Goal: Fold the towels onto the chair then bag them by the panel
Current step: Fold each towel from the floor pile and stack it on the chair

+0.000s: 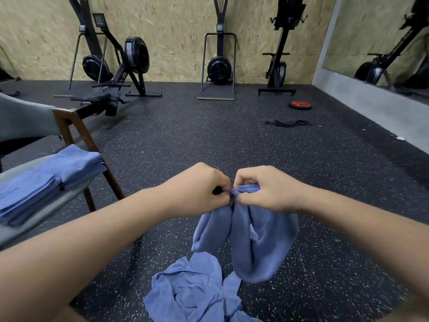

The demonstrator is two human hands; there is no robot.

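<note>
Two hands (197, 187) (267, 189), one held towel (262, 240), one chair (69, 126)

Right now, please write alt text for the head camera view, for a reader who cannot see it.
The left hand and the right hand pinch the top of a blue towel that hangs over a crumpled towel pile on the dark gym floor. Folded towels lie on the chair at the left; exercise machines stand along the far wall.
</note>
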